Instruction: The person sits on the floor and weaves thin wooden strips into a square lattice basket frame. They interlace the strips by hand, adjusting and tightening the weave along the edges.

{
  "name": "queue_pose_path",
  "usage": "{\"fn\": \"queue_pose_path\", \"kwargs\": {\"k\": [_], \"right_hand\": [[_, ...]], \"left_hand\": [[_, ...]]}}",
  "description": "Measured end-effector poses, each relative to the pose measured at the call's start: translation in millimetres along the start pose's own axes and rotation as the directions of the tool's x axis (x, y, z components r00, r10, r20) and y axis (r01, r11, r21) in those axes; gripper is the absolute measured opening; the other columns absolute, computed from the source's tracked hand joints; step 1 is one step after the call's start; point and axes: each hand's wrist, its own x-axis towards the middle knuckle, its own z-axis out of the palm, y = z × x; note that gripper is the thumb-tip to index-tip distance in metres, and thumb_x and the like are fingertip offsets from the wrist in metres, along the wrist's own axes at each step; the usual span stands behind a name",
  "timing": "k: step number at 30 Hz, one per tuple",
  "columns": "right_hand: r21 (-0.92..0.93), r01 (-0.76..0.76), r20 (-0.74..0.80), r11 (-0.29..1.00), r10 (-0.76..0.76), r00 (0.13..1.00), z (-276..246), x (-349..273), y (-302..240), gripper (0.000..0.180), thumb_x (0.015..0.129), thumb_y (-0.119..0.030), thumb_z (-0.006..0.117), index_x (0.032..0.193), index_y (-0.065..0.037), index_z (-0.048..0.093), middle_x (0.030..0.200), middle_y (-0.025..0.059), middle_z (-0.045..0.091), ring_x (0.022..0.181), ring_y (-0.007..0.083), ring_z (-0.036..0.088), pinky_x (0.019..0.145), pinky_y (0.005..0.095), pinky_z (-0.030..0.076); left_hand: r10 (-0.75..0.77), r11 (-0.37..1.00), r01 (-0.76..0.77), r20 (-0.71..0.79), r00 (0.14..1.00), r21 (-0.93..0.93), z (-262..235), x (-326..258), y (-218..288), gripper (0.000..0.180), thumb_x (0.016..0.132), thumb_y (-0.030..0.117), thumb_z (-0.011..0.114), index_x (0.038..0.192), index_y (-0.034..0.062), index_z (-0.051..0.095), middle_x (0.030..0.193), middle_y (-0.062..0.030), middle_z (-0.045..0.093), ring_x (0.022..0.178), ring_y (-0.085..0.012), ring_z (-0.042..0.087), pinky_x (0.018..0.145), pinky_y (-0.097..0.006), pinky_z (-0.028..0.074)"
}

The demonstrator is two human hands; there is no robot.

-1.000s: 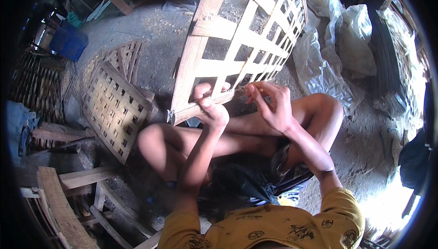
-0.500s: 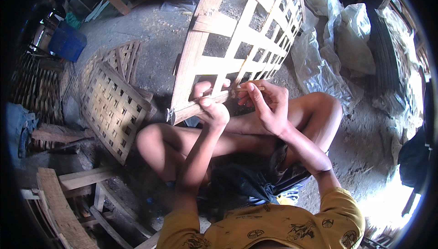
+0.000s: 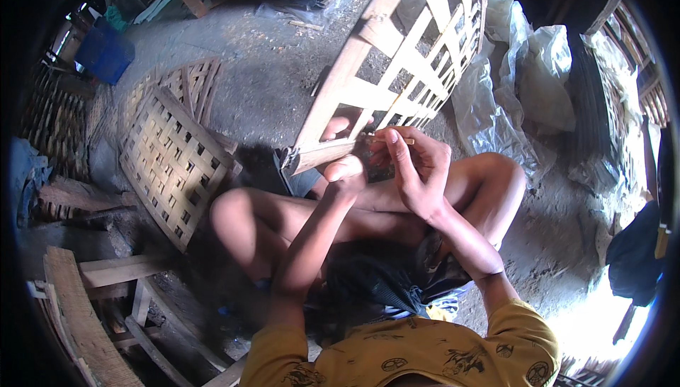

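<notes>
Since a moment ago, the open-weave slat panel [image 3: 333, 93] has tipped rightward, standing tilted beyond the crossed legs; left hand [image 3: 346, 171] grasps its near rail, some fingers behind. Right hand [image 3: 425, 167] stays beside it, pinching a thin stick [image 3: 406, 141], so work likely continues at that rail.

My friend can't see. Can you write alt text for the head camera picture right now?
A left hand grips the lower edge of a tilted, open-weave panel, while the right hand pinches a thin stick close to that edge. Another woven panel rests to the left, with crumpled clear plastic to the right.
</notes>
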Motion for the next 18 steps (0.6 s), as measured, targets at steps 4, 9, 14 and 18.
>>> {"fn": "queue_pose_path", "kwargs": {"k": [4, 9, 14, 18], "right_hand": [[-0.034, 0.026, 0.006, 0.999, -0.026, 1.0, 3, -1, -9, 0.023, 0.105, -0.015, 0.06, 0.1, 0.002, 0.074, 0.078, 0.0107, 0.075, 0.068, 0.0158, 0.073, 0.063, 0.0293, 0.056], [0.041, -0.05, 0.018, 0.998, 0.05, 0.999, -5, 3, -3, 0.027, 0.108, -0.017, 0.056, 0.105, 0.006, 0.07, 0.083, 0.0105, 0.073, 0.069, 0.013, 0.068, 0.065, 0.0268, 0.054], [-0.041, 0.043, -0.006, 0.998, -0.043, 0.999, -22, 13, 7, 0.034, 0.112, -0.023, 0.047, 0.119, 0.005, 0.064, 0.09, 0.011, 0.073, 0.075, 0.0114, 0.065, 0.066, 0.0248, 0.05], [-0.021, 0.029, 0.188, 0.999, -0.024, 0.982, -19, 10, 13, 0.027, 0.109, -0.016, 0.049, 0.119, 0.001, 0.067, 0.087, 0.0096, 0.074, 0.075, 0.0173, 0.069, 0.071, 0.0306, 0.054]], "left_hand": [[-0.075, 0.985, 0.085, 0.075, 0.994, -0.153, -2, 0, 9, 0.107, 0.073, 0.095, 0.03, 0.114, -0.0008, 0.052, 0.104, -0.0172, 0.07, 0.092, -0.0238, 0.07, 0.08, -0.038, 0.059], [0.101, 0.979, -0.125, -0.144, 0.984, -0.163, 4, -6, -19, 0.102, 0.08, 0.088, 0.05, 0.122, -0.0052, 0.052, 0.115, -0.0152, 0.065, 0.1, -0.0231, 0.067, 0.079, -0.036, 0.057], [0.2, 0.94, -0.151, -0.134, 0.971, 0.307, 5, 2, 4, 0.105, 0.089, 0.087, 0.007, 0.106, -0.0041, 0.056, 0.095, -0.0125, 0.063, 0.09, -0.0244, 0.064, 0.08, -0.036, 0.051], [0.25, 0.959, -0.227, -0.135, 0.959, 0.167, -4, -3, -28, 0.098, 0.094, 0.083, 0.025, 0.112, -0.0075, 0.057, 0.107, -0.017, 0.065, 0.095, -0.0263, 0.065, 0.076, -0.037, 0.052]]}}
